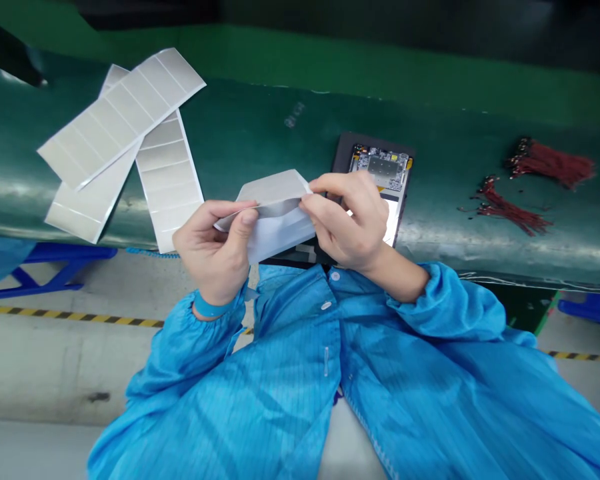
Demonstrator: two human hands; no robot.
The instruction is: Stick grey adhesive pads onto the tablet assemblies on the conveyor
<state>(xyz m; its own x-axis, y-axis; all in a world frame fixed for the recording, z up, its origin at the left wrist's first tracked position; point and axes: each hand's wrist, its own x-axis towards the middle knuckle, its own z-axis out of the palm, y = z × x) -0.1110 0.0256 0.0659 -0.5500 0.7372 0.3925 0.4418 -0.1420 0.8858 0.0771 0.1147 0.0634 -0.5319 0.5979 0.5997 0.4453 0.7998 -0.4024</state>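
The grey foil label [273, 190] is up off the worktop [275, 127], held just above the chest, and it's parting from its white backing [280, 235]: peeling is the step in hand. The left hand [213, 250] pinches one end between thumb and fingers, right at the split. The right hand [347, 220] has the other end, its fingers curled over the foil's edge. The hands are close together, both clamped on the label.

Just past the right hand, a circuit board [380, 167] sits in a black frame [341, 153] on the worktop, partly hidden behind those fingers. Off to the left lie overlapping label strips [123, 113], more grey foil. Far right, two bundles of red wires [550, 163] are spread on the green surface. Blue smock sleeves [445, 300] gather at both wrists, with a blue wrist strap [210, 307] on the left.
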